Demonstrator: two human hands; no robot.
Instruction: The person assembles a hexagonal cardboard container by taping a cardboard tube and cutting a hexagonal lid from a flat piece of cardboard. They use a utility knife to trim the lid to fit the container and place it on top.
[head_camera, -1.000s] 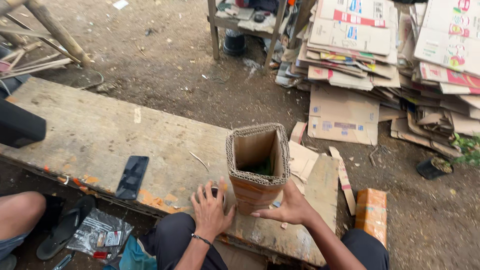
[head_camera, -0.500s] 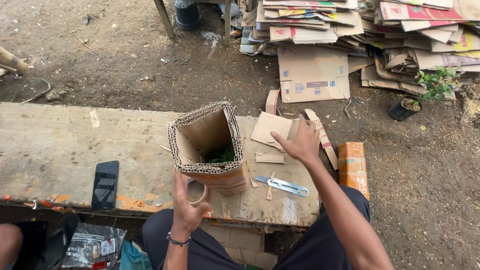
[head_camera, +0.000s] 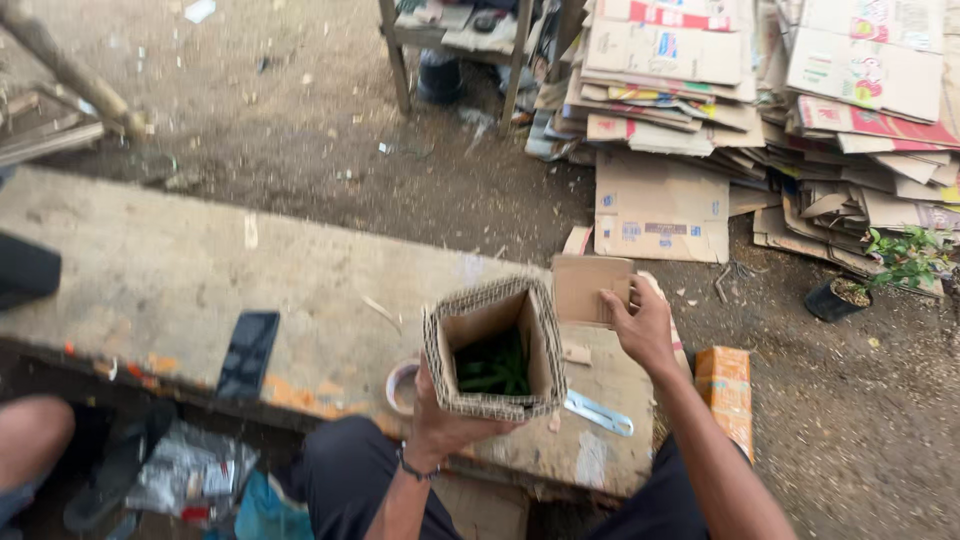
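Note:
My left hand (head_camera: 445, 425) grips the near wall of an open square tube of corrugated cardboard (head_camera: 495, 345) that stands on a worn wooden plank bench (head_camera: 200, 270). Green stuff lies at the bottom of the tube. My right hand (head_camera: 640, 325) holds a flat piece of cardboard (head_camera: 590, 288) just right of the tube. A roll of tape (head_camera: 400, 385) lies by my left hand, partly hidden. A metal utility knife (head_camera: 598, 412) rests on the plank under my right forearm.
A black phone (head_camera: 247, 352) lies on the plank to the left. An orange carton (head_camera: 723, 390) stands at the plank's right end. Stacks of flattened cardboard (head_camera: 760, 90) cover the dirt ground beyond, with a small potted plant (head_camera: 850, 285) and a wooden stool (head_camera: 460, 45).
My right hand picked up the flat cardboard piece from the plank and lifted it beside the tube. My left hand moved up onto the tube's near wall.

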